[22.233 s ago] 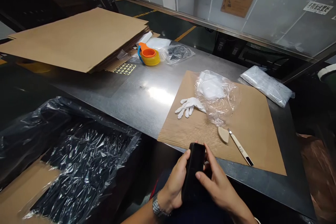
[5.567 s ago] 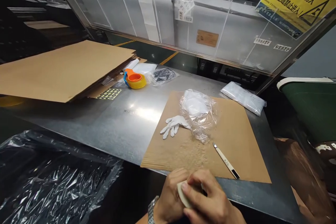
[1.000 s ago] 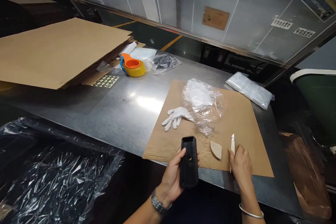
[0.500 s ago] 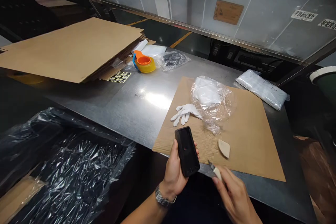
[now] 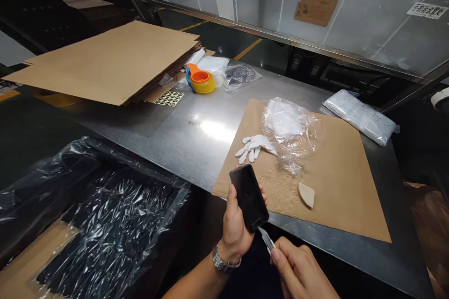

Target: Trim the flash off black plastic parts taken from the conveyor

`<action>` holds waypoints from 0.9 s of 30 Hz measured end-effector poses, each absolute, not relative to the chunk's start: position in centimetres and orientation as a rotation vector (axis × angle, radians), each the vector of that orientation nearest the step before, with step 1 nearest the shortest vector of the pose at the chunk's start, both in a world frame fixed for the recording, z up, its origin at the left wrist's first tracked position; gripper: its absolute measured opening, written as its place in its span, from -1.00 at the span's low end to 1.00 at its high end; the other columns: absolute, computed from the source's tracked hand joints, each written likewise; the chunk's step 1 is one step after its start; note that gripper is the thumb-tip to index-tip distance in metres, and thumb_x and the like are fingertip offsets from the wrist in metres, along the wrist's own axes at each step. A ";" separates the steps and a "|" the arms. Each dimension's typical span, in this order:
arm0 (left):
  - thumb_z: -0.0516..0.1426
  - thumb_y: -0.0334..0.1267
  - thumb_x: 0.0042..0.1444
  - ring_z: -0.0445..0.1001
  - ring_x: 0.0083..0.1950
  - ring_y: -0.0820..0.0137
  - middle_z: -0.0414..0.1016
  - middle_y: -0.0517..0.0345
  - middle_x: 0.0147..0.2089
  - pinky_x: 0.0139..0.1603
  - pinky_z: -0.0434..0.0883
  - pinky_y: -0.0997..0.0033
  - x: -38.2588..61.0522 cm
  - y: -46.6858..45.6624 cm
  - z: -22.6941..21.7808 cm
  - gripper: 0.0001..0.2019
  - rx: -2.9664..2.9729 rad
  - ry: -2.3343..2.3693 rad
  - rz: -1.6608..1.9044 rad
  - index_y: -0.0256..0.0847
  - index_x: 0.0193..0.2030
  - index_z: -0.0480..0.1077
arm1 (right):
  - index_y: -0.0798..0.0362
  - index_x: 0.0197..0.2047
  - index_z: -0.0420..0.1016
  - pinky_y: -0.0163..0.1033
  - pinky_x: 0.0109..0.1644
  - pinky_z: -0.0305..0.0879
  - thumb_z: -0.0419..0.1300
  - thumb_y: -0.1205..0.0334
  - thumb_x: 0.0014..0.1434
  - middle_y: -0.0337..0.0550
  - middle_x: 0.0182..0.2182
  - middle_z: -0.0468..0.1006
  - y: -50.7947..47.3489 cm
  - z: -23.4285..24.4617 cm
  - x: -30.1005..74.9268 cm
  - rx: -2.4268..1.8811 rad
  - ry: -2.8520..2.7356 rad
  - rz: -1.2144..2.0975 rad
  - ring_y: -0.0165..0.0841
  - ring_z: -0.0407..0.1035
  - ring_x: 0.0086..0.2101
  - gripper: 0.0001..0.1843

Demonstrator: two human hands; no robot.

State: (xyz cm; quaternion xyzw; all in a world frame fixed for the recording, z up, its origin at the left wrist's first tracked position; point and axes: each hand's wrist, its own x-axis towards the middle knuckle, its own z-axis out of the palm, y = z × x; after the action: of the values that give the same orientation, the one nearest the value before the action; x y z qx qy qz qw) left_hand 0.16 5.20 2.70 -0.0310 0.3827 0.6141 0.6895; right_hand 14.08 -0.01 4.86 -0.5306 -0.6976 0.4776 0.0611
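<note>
A black rectangular tray-like plastic case (image 5: 248, 196) with rounded corners and a raised rim lies in my left hand (image 5: 234, 224), thumb along its left side and fingertips showing on its right. Between the fingers and thumb of my right hand (image 5: 298, 266) is a utility knife (image 5: 267, 239) with its blade out. The blade's tip is at the lower edge of the case; whether it touches I cannot tell. On the cardboard sheet (image 5: 343, 187) beyond my hands lie a white glove (image 5: 255, 147), a clear plastic bag with white contents (image 5: 286, 121) and a beige wedge-shaped piece (image 5: 306, 195).
A tape dispenser (image 5: 201, 79), a sticker sheet (image 5: 169, 98) and stacked cardboard (image 5: 122, 63) sit on the left of the metal table (image 5: 196, 145). A wrapped plastic pack (image 5: 361, 116) lies at the right. Lower left stands a box of black plastic-wrapped items (image 5: 112, 229).
My right hand has brought the knife left, from beside the case to its lower edge. The case is turned a little in my left hand. The view has shifted slightly.
</note>
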 end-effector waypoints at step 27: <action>-0.09 0.01 0.18 0.43 -0.36 0.39 0.48 0.09 -0.34 -0.35 0.39 0.44 0.4 4.7 2.8 -0.48 0.091 0.913 1.529 -0.01 0.26 0.01 | 0.01 -0.45 0.15 -0.37 -0.43 0.09 -0.29 0.04 0.31 -0.31 -0.60 0.32 -0.2 4.2 13.5 -1.643 -2.268 1.498 -0.43 0.22 -0.53 -0.60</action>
State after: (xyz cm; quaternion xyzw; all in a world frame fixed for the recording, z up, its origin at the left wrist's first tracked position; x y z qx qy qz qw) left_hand 0.38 4.72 2.83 0.0396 0.3983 0.6670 0.6284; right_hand 13.48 -0.23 4.20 -0.5172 -0.7139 0.4716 -0.0174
